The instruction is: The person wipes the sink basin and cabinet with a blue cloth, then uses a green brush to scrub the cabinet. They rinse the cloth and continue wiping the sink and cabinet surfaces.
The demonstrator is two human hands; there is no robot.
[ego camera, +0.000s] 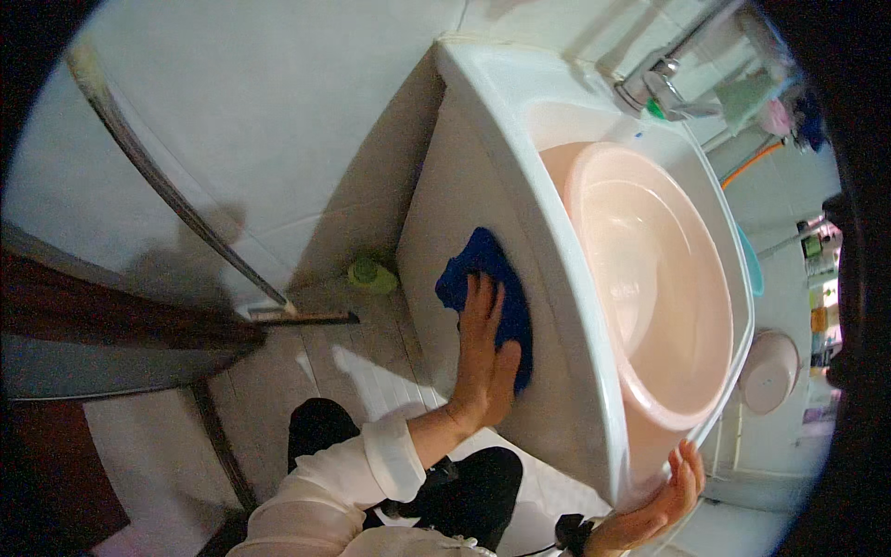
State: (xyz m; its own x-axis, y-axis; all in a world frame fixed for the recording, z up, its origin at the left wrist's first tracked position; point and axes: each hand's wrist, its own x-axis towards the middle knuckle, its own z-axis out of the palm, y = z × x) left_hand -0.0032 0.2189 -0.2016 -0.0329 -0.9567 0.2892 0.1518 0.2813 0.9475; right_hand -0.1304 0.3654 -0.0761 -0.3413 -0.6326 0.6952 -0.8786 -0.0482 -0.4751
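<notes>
My left hand [480,376] lies flat on a blue cloth [480,257], with its fingers spread over it. The bunched cloth is pressed against the pale front panel [445,188] of a white bathtub [494,76]. My right hand [658,505] rests along the near end of the tub's rim; whether its fingers grip the edge is unclear. Inside the tub sits a large pale pink plastic basin [658,278], tilted in my view. Pinkish water seems to surround it in the tub, and glare shows on the basin's inside.
A chrome mixer tap [661,94] stands at the tub's far end. On the tiled floor [278,390] are a yellow-green bottle [372,275] and a long-handled floor squeegee [306,317], leaning on the wall. A second pink basin [768,372] and bottles on a shelf [821,320] are to the right.
</notes>
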